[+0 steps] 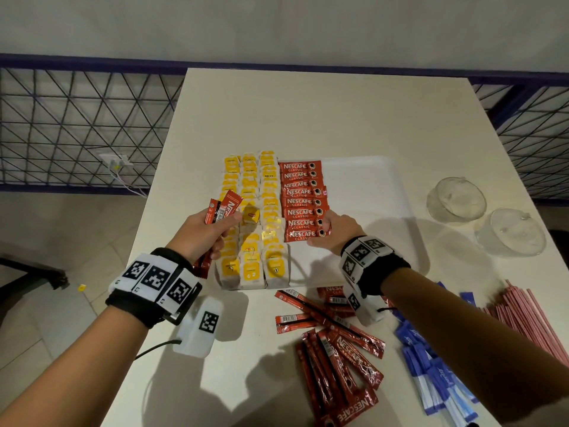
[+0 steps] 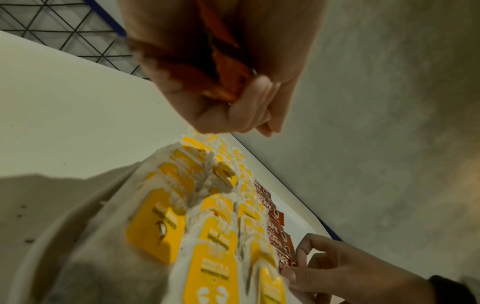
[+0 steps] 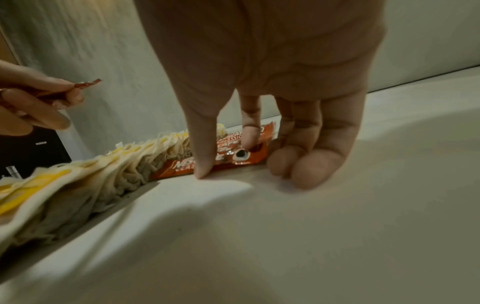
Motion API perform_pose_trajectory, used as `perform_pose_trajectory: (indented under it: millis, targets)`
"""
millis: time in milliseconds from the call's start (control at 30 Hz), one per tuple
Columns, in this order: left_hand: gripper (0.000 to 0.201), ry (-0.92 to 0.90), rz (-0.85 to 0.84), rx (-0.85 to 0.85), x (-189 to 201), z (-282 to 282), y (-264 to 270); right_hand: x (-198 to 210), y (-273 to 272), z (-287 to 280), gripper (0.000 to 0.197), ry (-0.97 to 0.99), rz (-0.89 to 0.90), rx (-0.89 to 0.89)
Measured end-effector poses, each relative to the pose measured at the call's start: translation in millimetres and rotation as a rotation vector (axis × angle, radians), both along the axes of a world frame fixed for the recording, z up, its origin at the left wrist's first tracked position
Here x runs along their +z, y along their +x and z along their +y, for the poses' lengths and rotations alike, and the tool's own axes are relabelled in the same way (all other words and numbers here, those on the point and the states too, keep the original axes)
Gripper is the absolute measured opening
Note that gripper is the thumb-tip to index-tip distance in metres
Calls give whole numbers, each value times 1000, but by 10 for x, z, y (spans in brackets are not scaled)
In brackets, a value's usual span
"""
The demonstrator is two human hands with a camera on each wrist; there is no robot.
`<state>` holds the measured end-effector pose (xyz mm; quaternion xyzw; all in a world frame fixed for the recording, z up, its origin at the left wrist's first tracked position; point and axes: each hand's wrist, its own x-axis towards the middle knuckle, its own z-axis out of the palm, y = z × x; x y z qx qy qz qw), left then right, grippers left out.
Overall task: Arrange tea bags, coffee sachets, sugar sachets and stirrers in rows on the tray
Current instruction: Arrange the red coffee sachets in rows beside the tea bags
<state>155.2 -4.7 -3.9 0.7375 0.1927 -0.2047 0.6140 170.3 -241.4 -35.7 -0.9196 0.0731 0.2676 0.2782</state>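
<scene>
Now the white tray (image 1: 369,180) lies near the middle of the worktop (image 1: 308,112). On its left part the yellow tea bags (image 1: 249,211) stand in three columns from the far rim to the near rim. Just beside them, on the right, the red coffee sachets (image 1: 300,201) lie in one column, each overlapping the next.

The right hand (image 1: 337,231) rests at the near end of this column; its thumb and forefinger pinch the nearest coffee sachet (image 3: 207,164), and the other fingers (image 3: 311,168) are curled with their tips on the tray floor. The left hand (image 1: 209,229) hangs above the tea bags and its fingers are closed around a small bundle of sachets (image 1: 223,208).

Between the near rim of the tray and the near edge of the worktop lie loose coffee sachets (image 1: 338,349) in a heap. To their right are the blue sugar sachets (image 1: 431,371), and pink stirrers (image 1: 529,322) lie at the right edge. Two glass cups (image 1: 483,217) stand near the right edge, apart from the tray.
</scene>
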Motion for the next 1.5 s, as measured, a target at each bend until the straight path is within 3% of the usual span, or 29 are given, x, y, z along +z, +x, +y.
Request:
perform_pose_trajectory:
  millis: [133,300,467,567,667,833,1033,1200,1300,1433,1500]
  targets:
    - [20,11,26,-13,14,-3,-20,51,-15,-27,46,27,1,13]
    - [25,6,99,-170,71,-142,-71,148,4,-6,36,105,-60,-30]
    - [32,-83,143,-388,138,-436,-175,360,-38,112,24,474,78,-55]
    - [34,-49,177,-451,80,-515,-189,422,-116,126,3,620,109,-30]
    - [29,-76,183,-389,52,-580,-198,411,-146,14,13,614,92,-59]
    - [21,-128,137,-273,24,-618,-268,421,-165,-243,12,667,120,-141]
    - [24,119,145,-484,58,-739,-356,414,-186,-301,5,736,26,-193]
    - [29,79,94,-272,91,-834,-378,416,-193,-243,3,664,45,-22]
    - [16,69,49,-246,120,-899,-391,435,-211,-187,4,687,49,-6]
    - [14,58,9,-116,117,-918,-391,424,-224,-170,34,556,118,100]
    - [15,17,3,-27,112,-908,-392,385,-260,-169,40,440,200,210]
